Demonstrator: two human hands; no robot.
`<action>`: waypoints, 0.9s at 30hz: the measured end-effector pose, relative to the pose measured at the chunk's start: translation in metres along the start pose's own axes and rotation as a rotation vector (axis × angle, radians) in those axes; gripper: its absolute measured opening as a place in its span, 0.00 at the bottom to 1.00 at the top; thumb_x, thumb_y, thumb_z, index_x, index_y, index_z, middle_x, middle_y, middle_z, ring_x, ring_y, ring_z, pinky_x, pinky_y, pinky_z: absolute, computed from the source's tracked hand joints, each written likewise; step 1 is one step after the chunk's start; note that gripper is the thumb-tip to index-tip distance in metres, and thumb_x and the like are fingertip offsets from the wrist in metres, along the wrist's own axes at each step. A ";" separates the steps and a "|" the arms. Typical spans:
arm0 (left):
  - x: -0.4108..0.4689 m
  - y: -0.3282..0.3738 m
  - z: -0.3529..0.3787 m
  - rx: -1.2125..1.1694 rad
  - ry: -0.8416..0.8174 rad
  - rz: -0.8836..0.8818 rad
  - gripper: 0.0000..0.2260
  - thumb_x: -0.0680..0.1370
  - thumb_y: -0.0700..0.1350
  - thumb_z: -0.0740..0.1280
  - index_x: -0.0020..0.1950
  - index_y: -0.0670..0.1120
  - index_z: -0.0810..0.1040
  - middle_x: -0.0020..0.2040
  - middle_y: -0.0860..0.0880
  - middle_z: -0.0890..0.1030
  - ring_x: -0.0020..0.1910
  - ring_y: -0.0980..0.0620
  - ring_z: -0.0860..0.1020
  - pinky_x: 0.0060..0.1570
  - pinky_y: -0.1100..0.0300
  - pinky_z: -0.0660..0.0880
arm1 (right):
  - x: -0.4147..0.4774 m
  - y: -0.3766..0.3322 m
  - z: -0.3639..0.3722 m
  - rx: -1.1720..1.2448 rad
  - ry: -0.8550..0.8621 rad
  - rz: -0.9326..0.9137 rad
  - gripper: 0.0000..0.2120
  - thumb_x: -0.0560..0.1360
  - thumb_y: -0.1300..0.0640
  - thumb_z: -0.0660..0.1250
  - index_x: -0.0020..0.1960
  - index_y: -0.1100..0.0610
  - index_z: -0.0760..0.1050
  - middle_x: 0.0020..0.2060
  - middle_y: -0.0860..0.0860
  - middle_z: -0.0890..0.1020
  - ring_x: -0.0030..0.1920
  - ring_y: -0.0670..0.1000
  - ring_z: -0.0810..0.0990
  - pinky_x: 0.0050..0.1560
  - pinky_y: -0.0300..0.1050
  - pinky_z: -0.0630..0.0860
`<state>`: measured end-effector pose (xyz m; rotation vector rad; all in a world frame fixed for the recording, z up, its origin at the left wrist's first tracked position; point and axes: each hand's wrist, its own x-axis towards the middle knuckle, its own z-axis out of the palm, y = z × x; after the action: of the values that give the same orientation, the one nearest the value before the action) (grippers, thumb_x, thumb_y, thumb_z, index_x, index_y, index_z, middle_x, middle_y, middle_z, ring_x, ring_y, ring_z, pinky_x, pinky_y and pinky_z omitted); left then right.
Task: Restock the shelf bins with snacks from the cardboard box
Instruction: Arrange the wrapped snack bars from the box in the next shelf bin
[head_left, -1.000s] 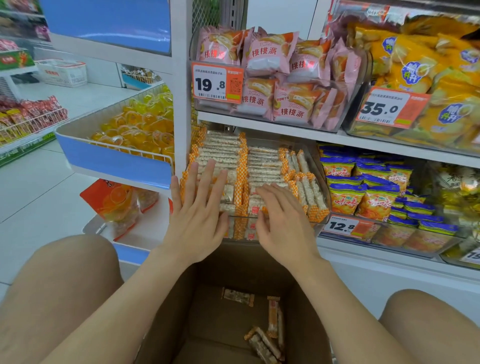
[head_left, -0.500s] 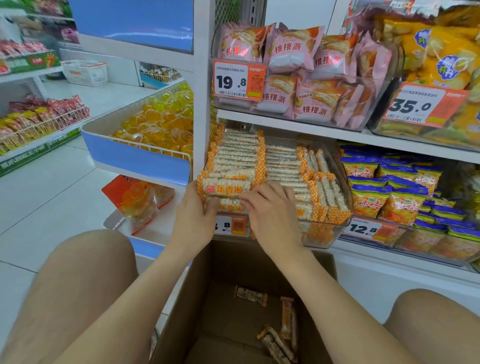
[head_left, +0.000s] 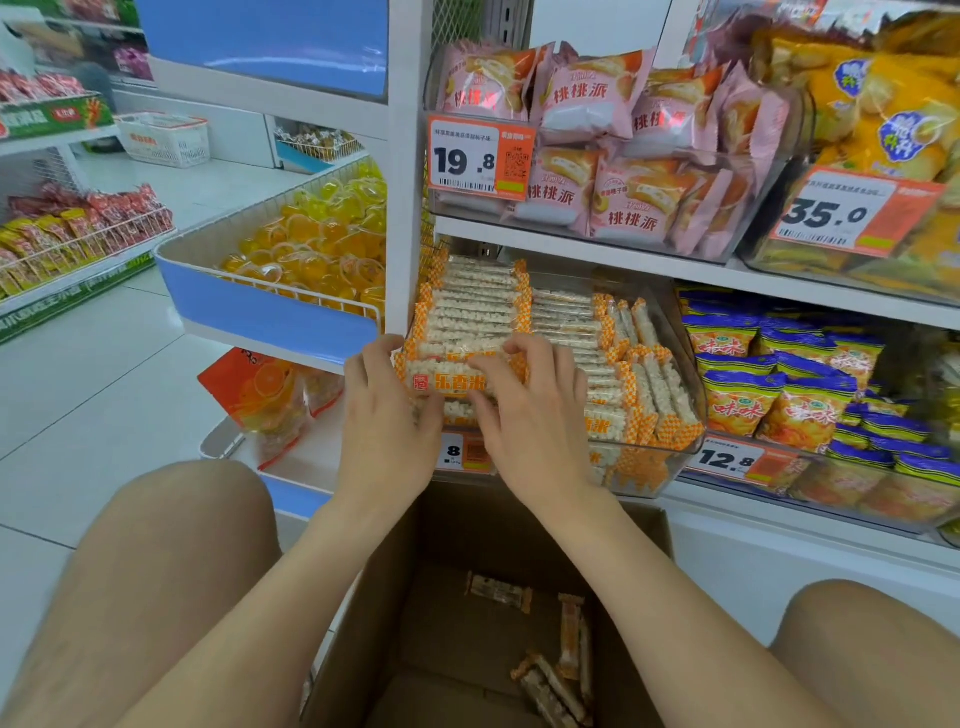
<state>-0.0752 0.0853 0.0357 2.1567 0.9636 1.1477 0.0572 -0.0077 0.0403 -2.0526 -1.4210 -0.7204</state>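
Observation:
A clear shelf bin (head_left: 670, 457) on the lower shelf is packed with rows of orange-and-white puffed rice bars (head_left: 478, 306). At its front left corner my left hand (head_left: 384, 421) grips the left end of the front rice bar (head_left: 441, 382), thumb curled over the top. My right hand (head_left: 535, 415) has its fingers curled over the right part of the same front bar. Below my arms stands the open cardboard box (head_left: 467, 525); several loose bars (head_left: 569, 639) lie on its bottom.
Pink pastry packs (head_left: 587, 104) fill the bin above. Blue-and-orange snack bags (head_left: 737, 405) sit in the bin to the right. A wire basket of yellow jelly cups (head_left: 311, 244) juts out at left. My knees flank the box.
My hands lay flat on top of the rice bar rows; they have drawn back to the bin's front and closed on the front bar.

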 end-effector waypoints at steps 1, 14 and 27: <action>0.000 0.001 0.000 0.000 0.000 -0.004 0.27 0.79 0.40 0.72 0.75 0.43 0.65 0.70 0.44 0.69 0.64 0.57 0.66 0.55 0.78 0.62 | 0.001 0.001 0.000 0.010 -0.004 -0.005 0.14 0.80 0.51 0.71 0.65 0.50 0.80 0.62 0.52 0.75 0.63 0.56 0.72 0.60 0.54 0.71; -0.001 -0.002 0.005 0.119 0.019 0.055 0.21 0.80 0.44 0.73 0.71 0.48 0.70 0.71 0.45 0.68 0.67 0.41 0.72 0.62 0.54 0.70 | 0.004 0.008 -0.001 0.036 -0.019 -0.084 0.14 0.79 0.60 0.70 0.64 0.53 0.81 0.59 0.51 0.79 0.62 0.55 0.75 0.62 0.53 0.70; -0.021 0.019 -0.008 0.213 0.054 0.426 0.13 0.77 0.41 0.70 0.61 0.45 0.78 0.65 0.45 0.75 0.67 0.43 0.72 0.65 0.49 0.69 | -0.034 0.023 -0.050 0.208 0.000 0.089 0.09 0.78 0.60 0.65 0.56 0.54 0.80 0.51 0.47 0.80 0.54 0.48 0.77 0.56 0.50 0.76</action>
<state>-0.0838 0.0575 0.0431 2.6012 0.6896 1.3516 0.0620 -0.0715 0.0494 -1.9404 -1.3358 -0.5133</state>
